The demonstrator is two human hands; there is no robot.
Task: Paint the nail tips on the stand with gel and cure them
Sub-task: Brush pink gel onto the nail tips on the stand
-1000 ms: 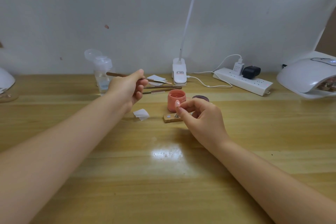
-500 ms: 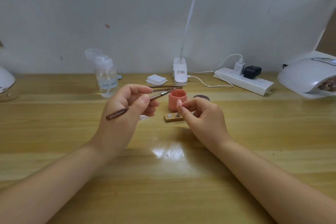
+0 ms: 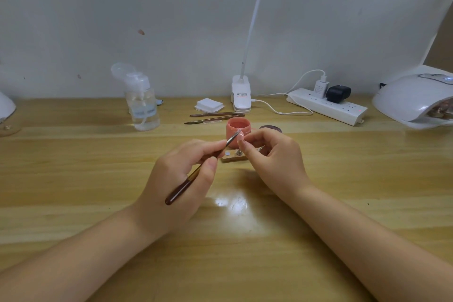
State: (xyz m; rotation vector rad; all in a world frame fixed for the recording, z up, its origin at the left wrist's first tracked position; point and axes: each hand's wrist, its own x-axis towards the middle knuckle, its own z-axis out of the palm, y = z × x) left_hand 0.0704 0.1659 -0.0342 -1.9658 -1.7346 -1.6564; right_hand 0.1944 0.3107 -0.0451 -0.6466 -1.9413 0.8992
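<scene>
My left hand (image 3: 181,174) grips a brown-handled gel brush (image 3: 196,171), its tip touching a pale pink nail tip (image 3: 240,137). My right hand (image 3: 272,157) pinches that nail tip's holder just above the small wooden stand (image 3: 231,158), which shows round metal studs. An open pink gel jar (image 3: 237,131) stands right behind the stand, with its dark lid (image 3: 270,128) to the right. The white curing lamp (image 3: 414,100) sits at the far right edge of the table.
Two spare brushes (image 3: 215,116) lie behind the jar, near a stack of white pads (image 3: 209,105). A clear pump bottle (image 3: 142,103) stands back left. A clip lamp base (image 3: 241,93), a cable and a power strip (image 3: 328,105) line the wall.
My left hand brought the brush from back near the pump bottle down toward me, and its tip now meets the nail tip. My right hand stayed at the stand.
</scene>
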